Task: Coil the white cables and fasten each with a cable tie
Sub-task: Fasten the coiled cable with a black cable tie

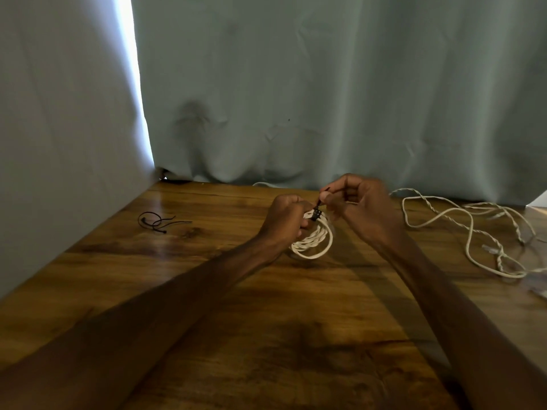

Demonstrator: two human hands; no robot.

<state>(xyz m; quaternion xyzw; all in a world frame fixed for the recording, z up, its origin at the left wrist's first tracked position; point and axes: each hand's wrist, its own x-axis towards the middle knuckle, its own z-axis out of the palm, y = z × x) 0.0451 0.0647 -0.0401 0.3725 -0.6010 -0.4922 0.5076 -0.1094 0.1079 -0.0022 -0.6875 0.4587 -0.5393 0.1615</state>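
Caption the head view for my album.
Left hand grips a coiled white cable; right hand pinches the black cable tie around it.

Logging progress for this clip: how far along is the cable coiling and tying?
One white cable is wound into a coil. The left hand grips it while the right hand pinches the black cable tie at its top. The loose cable at right lies uncoiled; spare ties lie at left.

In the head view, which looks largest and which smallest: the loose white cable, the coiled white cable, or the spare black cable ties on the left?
1. loose white cable, sprawled widest.
2 and 3. coiled white cable and spare black cable ties: similar spread, the coil denser; I would not rank them.
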